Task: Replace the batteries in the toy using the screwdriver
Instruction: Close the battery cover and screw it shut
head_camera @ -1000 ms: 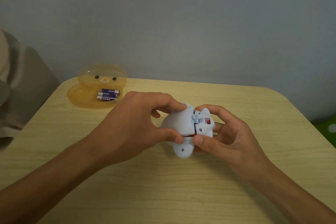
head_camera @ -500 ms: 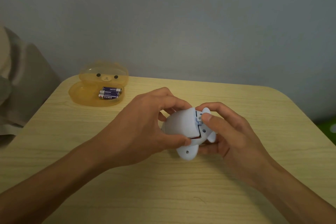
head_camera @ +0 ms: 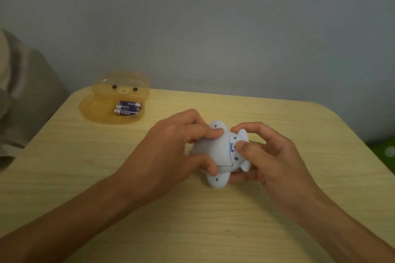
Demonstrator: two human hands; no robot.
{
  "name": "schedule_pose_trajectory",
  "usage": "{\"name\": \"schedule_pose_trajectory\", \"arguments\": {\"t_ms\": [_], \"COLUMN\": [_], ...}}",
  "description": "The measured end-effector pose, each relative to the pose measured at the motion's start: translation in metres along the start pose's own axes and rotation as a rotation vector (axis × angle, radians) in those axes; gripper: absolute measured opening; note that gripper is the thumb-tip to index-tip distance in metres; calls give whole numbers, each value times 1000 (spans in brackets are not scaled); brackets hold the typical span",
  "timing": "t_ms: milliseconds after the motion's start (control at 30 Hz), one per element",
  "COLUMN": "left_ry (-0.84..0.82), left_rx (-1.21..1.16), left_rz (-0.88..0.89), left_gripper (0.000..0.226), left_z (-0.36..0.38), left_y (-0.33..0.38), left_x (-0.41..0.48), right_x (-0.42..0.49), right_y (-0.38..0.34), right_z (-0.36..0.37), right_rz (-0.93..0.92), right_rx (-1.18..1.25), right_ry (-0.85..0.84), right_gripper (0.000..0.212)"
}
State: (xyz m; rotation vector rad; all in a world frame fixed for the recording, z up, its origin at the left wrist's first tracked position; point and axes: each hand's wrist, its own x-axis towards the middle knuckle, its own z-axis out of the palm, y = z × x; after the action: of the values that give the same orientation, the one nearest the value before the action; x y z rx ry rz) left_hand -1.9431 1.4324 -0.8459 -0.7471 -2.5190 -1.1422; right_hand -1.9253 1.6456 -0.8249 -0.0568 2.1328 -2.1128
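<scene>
A pale blue plastic toy lies belly-up at the middle of the table, held between both hands. My left hand grips its left side, thumb on the near edge and fingers over the far limb. My right hand cups its right side, with the thumb pressed on the small battery cover by the seam. The cover sits flush with the body. Three purple batteries lie in an open orange bear-faced case at the far left. No screwdriver is in view.
The light wooden table has rounded far corners and stands against a grey wall. A person's grey sleeve shows at the left edge. Something green lies on the floor at the right.
The battery cover, earlier ajar with red showing inside, now lies closed under my right thumb. The toy has turned so its belly faces up more.
</scene>
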Motion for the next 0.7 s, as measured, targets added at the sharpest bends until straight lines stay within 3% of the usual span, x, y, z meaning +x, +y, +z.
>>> {"name": "schedule_pose_trajectory", "arguments": {"t_ms": [300, 467, 700], "left_ry": [2, 32, -108], "left_rx": [-38, -103, -230], "left_rz": [49, 72, -152], "left_gripper": [63, 60, 69], "left_z": [-1, -3, -12], "left_y": [5, -3, -11], "left_x": [4, -1, -6], "right_x": [0, -2, 0], "right_y": [-6, 1, 6], "right_z": [-5, -3, -11], "right_rz": [-3, 79, 130], "right_rx": [36, 158, 399], "right_ry": [-10, -35, -88], "right_gripper": [15, 38, 40]}}
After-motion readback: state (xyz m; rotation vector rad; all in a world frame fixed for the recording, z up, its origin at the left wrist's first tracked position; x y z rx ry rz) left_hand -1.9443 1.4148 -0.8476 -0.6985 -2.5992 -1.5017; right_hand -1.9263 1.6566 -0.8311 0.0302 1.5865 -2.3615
